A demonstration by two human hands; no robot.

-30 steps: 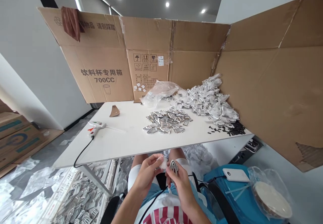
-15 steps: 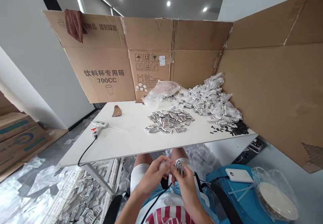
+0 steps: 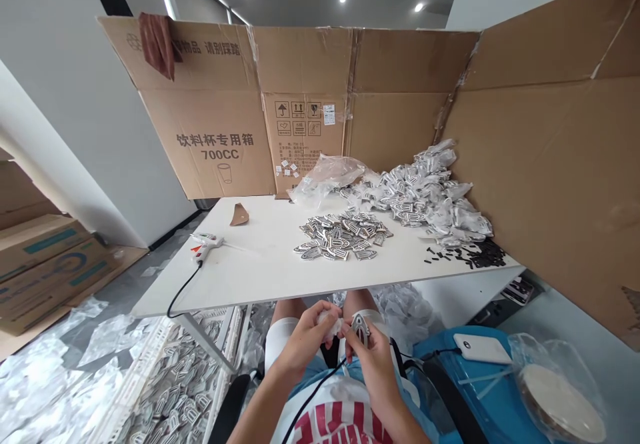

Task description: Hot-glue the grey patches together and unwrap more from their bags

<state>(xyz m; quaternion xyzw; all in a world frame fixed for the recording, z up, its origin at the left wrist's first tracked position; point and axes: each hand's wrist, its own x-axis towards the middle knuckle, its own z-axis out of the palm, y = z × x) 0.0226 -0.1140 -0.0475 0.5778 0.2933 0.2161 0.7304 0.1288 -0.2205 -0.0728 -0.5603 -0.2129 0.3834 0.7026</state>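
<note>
Above my lap, my left hand is closed on a crumpled piece of clear plastic wrap. Beside it on the right, my right hand grips a silver metal piece with slots, its pointed end up. The fingertips of both hands are close together below the table's front edge. On the white table, a pile of similar loose metal pieces lies beyond my hands. Behind it to the right is a heap of plastic-wrapped pieces.
A glue gun with a black cord lies at the table's left. Small black strips are at the right. Cardboard walls stand behind. A white crate of metal pieces is at lower left; a white phone rests on blue at right.
The view has shifted slightly, so the table and piles appear farther right. My left hand has drawn a little apart from the metal piece, and more crumpled plastic shows in its fingers.
</note>
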